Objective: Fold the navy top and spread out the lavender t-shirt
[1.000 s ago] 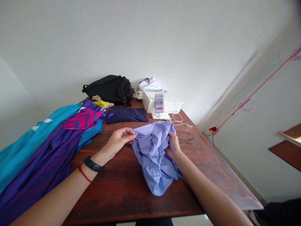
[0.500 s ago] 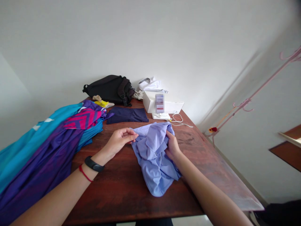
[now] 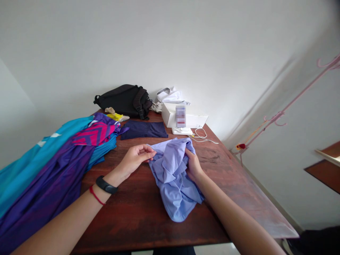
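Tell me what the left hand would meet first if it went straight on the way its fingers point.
The crumpled lavender-blue garment: the left hand points rightward at its upper left edge. The fingertips look already on or very close to it; exact contact is unclear.

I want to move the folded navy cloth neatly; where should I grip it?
Probably the near edge, left of centre, from the front: the navy cloth lies flat, with the backpack behind and the blue garment before its right end.

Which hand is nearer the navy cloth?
Left. The left hand is just in front of the navy cloth; the right hand is farther off, to its front right.
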A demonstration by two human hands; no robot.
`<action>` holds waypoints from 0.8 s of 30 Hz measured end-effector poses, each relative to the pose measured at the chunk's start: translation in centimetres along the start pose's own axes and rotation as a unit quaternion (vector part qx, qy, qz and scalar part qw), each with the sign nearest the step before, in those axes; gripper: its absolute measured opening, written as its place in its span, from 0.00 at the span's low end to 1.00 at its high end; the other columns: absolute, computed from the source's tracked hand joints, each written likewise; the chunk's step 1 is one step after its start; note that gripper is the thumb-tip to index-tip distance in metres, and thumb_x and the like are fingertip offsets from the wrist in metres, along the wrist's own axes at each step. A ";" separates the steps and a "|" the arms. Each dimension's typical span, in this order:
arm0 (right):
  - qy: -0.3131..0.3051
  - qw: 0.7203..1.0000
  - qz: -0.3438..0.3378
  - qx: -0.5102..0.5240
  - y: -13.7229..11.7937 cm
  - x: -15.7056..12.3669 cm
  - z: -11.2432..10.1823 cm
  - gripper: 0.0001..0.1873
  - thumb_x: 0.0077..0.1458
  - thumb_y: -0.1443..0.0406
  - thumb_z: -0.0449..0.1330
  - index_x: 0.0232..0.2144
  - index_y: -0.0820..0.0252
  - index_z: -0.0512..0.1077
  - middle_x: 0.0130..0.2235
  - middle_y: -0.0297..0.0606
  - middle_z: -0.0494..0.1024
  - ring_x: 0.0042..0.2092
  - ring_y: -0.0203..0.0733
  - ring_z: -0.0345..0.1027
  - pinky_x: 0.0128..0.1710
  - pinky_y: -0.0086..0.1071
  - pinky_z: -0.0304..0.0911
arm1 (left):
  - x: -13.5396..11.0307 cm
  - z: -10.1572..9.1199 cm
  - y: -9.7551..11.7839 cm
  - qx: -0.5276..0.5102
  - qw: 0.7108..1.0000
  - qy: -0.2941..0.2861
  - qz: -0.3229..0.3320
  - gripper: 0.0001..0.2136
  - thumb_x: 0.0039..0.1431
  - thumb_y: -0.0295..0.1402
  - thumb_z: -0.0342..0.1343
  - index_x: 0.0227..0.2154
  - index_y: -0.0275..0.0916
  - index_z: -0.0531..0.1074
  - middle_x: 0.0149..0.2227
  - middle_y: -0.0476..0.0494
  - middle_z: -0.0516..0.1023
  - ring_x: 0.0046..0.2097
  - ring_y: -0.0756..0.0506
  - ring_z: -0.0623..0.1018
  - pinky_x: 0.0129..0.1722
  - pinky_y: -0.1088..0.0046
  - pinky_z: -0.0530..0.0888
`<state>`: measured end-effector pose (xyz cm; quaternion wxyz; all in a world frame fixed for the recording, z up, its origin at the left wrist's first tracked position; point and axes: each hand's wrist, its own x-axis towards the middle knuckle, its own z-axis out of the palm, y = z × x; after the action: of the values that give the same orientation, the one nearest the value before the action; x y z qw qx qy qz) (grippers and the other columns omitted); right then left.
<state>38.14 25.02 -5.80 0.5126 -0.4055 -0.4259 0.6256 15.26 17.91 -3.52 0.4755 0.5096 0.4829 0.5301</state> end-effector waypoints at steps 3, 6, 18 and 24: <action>-0.008 0.999 -0.026 -0.033 0.2 0.2 -0.3 0.17 0.51 0.53 0.65 0.40 0.54 0.76 0.37 0.35 0.84 0.39 0.50 0.77 0.41 0.39 0.72 | 0.0 0.0 0.1 0.014 1.000 0.004 0.006 0.15 0.52 0.42 0.69 0.33 0.35 0.75 0.34 0.42 0.81 0.35 0.46 0.79 0.36 0.70 0.74; -0.029 0.992 -0.082 -0.089 0.2 0.1 -0.7 0.16 0.53 0.52 0.64 0.37 0.56 0.76 0.37 0.34 0.82 0.40 0.48 0.75 0.44 0.38 0.69 | 0.1 0.0 -0.1 0.015 1.000 -0.011 0.011 0.17 0.52 0.42 0.69 0.38 0.35 0.75 0.39 0.40 0.82 0.40 0.44 0.80 0.40 0.69 0.75; -0.321 0.867 -0.225 -0.308 -0.8 -3.3 -0.1 0.37 0.54 0.55 0.68 0.64 0.52 0.64 0.61 0.40 0.72 0.62 0.54 0.64 0.64 0.46 0.57 | -0.9 1.4 0.2 0.101 0.984 -0.122 0.080 0.20 0.55 0.42 0.68 0.46 0.36 0.77 0.49 0.40 0.81 0.52 0.36 0.78 0.55 0.62 0.72; -0.367 0.827 -0.238 -0.352 0.2 -3.4 0.4 0.53 0.40 0.55 0.77 0.66 0.54 0.61 0.63 0.45 0.70 0.64 0.58 0.62 0.66 0.50 0.53 | -1.2 1.1 0.4 0.112 0.984 -0.102 0.094 0.17 0.56 0.43 0.66 0.42 0.36 0.79 0.42 0.42 0.82 0.45 0.39 0.79 0.47 0.66 0.74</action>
<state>38.14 21.58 -5.64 0.2740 -0.1848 -0.8576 0.3942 16.41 16.75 -3.22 0.4100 0.6545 0.4379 0.4602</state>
